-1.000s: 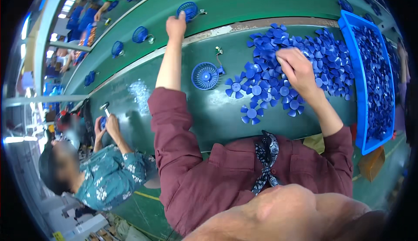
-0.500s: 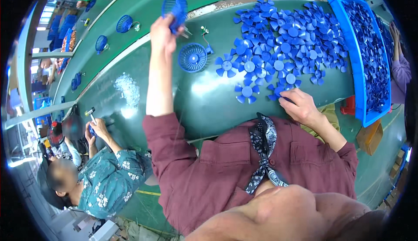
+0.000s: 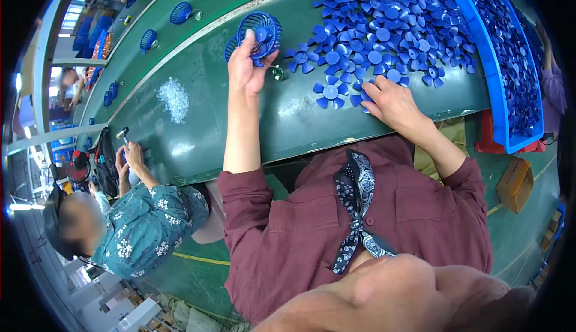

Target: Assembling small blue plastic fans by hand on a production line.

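My left hand (image 3: 247, 71) is closed on a round blue slatted fan housing (image 3: 268, 24), thumb over its rim and its hollow side facing me. Behind its left edge shows part of a second blue fan housing (image 3: 230, 48); whether that one is also held or lies on the table I cannot tell. A small circuit board (image 3: 277, 72) is beside the wrist. My right hand (image 3: 391, 102) rests low at the near edge of a heap of blue fan blades (image 3: 384, 35), thumb and forefinger closed about one fan blade (image 3: 357, 99). Another loose fan blade (image 3: 330, 92) lies just left of it.
A blue crate (image 3: 501, 86) full of small blue parts stands at the right. Clear little pieces (image 3: 174, 99) lie in a pile at the left. More fan housings (image 3: 181, 12) sit on the green belt beyond the strip. A co-worker (image 3: 141, 224) holds a hammer at the left.
My left hand has come nearer and turned the fan housing so that its hollow side shows. My right hand has shifted left to a fan blade at the heap's edge. The whole view has shifted slightly.
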The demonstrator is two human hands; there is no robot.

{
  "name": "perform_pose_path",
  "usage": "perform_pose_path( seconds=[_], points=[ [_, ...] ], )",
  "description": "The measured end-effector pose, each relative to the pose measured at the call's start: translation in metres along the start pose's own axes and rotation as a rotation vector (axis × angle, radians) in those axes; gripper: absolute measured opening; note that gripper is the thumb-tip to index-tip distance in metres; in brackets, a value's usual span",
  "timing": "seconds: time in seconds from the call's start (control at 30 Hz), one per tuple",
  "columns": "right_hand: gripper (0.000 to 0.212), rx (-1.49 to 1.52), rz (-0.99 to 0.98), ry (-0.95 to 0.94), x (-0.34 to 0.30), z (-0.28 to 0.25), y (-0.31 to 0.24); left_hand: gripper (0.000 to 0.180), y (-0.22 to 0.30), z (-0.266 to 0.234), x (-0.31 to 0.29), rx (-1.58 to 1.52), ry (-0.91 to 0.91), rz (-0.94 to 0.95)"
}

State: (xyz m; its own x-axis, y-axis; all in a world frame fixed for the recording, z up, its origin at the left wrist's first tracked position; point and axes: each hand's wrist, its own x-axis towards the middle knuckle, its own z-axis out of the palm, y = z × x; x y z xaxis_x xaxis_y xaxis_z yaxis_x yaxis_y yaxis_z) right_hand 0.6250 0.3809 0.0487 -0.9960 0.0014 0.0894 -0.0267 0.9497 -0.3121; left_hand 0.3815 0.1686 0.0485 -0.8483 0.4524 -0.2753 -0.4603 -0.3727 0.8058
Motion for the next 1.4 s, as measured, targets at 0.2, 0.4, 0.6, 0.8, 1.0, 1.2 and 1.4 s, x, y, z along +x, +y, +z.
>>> perform_pose_path(
  seconds=[0.2,0.4,0.6,0.8,1.0,1.2,1.4],
  points=[
    [0.035,0.557,0.028,-0.177,0.011,-0.018,0.000,0.013,-0.028,0.024,-0.004,-0.140,-0.289,0.004],
    [0.036,0.576,-0.055,0.232,0.036,-0.022,-0.013,0.026,-0.044,0.031,-0.008,-0.101,-0.266,-0.072],
    [0.033,0.070,-0.214,0.456,0.092,-0.026,-0.044,0.041,-0.047,0.038,-0.018,-0.026,-0.246,-0.016],
    [0.027,-0.001,-0.186,0.357,0.118,-0.008,-0.040,0.033,-0.049,0.043,-0.021,0.095,-0.225,0.047],
    [0.033,0.115,-0.196,0.425,0.126,-0.002,-0.047,0.026,-0.051,0.044,-0.024,0.071,-0.172,0.275],
    [0.049,0.153,-0.246,0.677,0.141,-0.023,-0.038,0.027,-0.034,0.038,-0.023,0.111,-0.155,0.397],
    [0.033,0.727,-0.012,0.036,0.161,-0.014,-0.025,0.023,-0.033,0.034,-0.022,0.186,-0.122,0.430]
  ],
)
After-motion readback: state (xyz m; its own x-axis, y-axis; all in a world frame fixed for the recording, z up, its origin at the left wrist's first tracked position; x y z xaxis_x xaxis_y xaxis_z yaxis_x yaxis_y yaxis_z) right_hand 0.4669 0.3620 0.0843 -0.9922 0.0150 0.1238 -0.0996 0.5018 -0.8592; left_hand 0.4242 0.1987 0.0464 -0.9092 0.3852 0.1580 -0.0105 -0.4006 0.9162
